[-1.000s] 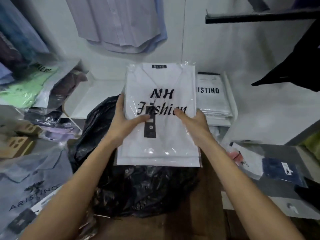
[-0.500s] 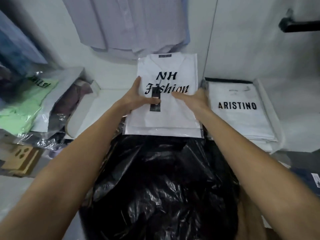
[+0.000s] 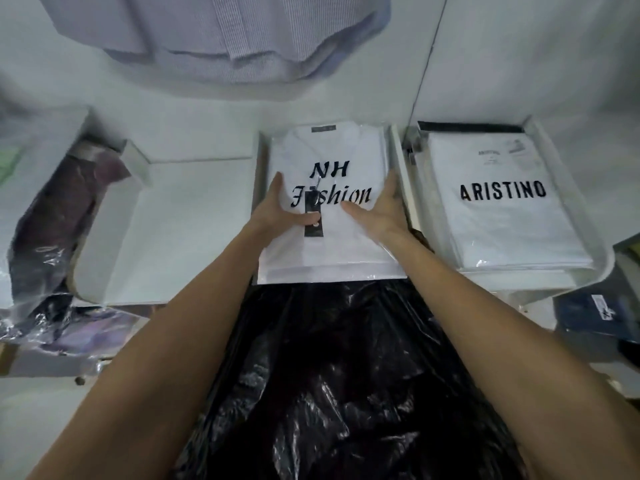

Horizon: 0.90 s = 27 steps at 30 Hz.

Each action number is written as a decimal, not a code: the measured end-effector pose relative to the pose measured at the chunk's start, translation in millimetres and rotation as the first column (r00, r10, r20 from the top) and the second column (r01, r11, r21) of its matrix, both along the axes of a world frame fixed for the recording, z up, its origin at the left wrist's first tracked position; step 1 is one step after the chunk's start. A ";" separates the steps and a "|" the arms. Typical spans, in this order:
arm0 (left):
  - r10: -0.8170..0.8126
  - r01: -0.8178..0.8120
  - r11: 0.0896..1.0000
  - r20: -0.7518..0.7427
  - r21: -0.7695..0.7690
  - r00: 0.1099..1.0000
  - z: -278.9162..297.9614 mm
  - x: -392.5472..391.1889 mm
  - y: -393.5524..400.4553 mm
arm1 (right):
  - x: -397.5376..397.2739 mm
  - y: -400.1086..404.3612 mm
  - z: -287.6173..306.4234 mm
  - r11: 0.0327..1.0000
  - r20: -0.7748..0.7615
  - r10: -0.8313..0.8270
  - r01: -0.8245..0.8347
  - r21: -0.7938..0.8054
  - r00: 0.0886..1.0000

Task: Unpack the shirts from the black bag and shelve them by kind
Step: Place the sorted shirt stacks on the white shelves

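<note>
A stack of white packaged shirts (image 3: 329, 216) printed "NH Fashion" is gripped at its two sides, the left hand (image 3: 277, 207) clasped on the left edge and the right hand (image 3: 381, 211) on the right edge, thumbs laid flat on the top wrapper. The stack is set in the middle compartment of a white shelf (image 3: 194, 230), its front edge overhanging the black bag (image 3: 346, 375) below. A bare compartment is seen to its left, and beyond that dark wrapped shirts (image 3: 52, 220). To the right, behind a white divider (image 3: 403, 174), a pile of "ARISTINO" shirts (image 3: 502, 209) is stored. A pale shirt (image 3: 225, 32) is hung on the white wall above
</note>
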State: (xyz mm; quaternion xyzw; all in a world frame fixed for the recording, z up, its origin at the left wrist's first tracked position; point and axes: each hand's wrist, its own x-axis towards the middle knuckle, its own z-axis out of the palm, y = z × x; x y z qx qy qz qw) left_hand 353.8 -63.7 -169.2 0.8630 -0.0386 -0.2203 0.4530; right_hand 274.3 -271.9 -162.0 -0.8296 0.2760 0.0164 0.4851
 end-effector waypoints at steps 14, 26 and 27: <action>0.064 -0.075 0.997 0.352 0.019 0.934 94.3 -137.7 15.2 | -96.7 69.6 38.3 0.981 0.397 0.193 -0.177 -0.076 0.898; 0.455 -0.489 0.872 0.349 0.011 0.819 105.8 -380.0 195.5 | -299.2 218.6 49.1 0.588 0.205 0.569 -0.568 0.576 0.796; 0.485 -0.532 0.846 0.358 0.041 0.798 102.8 -394.5 210.5 | -308.7 231.1 44.5 0.583 0.171 0.598 -0.572 0.577 0.783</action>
